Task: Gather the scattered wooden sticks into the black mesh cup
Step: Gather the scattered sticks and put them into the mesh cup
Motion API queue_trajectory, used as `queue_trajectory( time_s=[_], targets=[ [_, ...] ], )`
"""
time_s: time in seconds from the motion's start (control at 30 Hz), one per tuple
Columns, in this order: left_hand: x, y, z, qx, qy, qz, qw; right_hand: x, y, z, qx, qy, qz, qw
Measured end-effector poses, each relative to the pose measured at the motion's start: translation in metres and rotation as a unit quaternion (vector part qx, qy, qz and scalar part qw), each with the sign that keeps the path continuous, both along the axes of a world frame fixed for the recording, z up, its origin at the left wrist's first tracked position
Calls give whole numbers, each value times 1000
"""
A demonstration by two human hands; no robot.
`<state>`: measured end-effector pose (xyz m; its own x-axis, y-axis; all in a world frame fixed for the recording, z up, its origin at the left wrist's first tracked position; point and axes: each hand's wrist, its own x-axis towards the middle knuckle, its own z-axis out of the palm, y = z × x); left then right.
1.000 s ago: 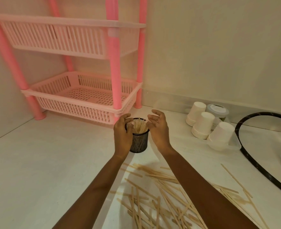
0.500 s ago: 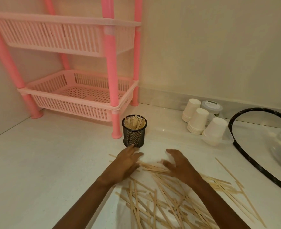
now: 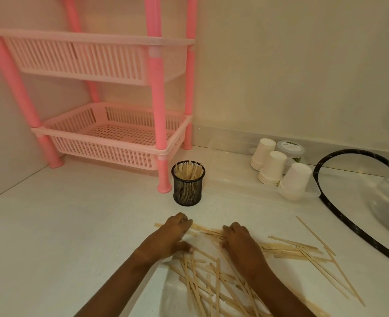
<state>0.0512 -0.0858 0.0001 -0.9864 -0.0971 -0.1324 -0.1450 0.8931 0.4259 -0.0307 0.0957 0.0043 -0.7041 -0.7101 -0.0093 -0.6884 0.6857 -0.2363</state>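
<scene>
Both hands rest palm-down on the scattered wooden sticks on the white bench: the left hand and right hand each lie with fingers curled over the pile's far edge; whether either grip has closed on a stick cannot be told. The sticks are thin, pale, flat and crisscrossed. The black mesh cup stands beyond, part-filled. Half a second ago the fingers were more spread.

A black mesh cup stands upright on the white desk, towards its back edge, holding a bunch of pale wooden sticks on end. More thin, flat sticks lie crisscrossed in a loose pile along the desk's near edge.
</scene>
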Motion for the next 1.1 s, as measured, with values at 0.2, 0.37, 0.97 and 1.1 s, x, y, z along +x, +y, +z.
queue_trajectory(
  time_s=[0.2, 0.37, 0.97, 1.1],
  targets=[
    [-10, 8, -6, -105, 61, 13, 992, -9, -5, -7, 18, 61, 2, 998],
    [-9, 2, -2, -81, 45, -26, 995, -12, -2, -6, 23, 64, 24, 997],
    [-15, -12, 4, -168, 51, -32, 984, -21, 7, 6, 87, 95, 66, 990],
    [-13, -9, 1, -245, 43, -64, 966, -15, 5, 12, 117, 146, 75, 979]
  ],
)
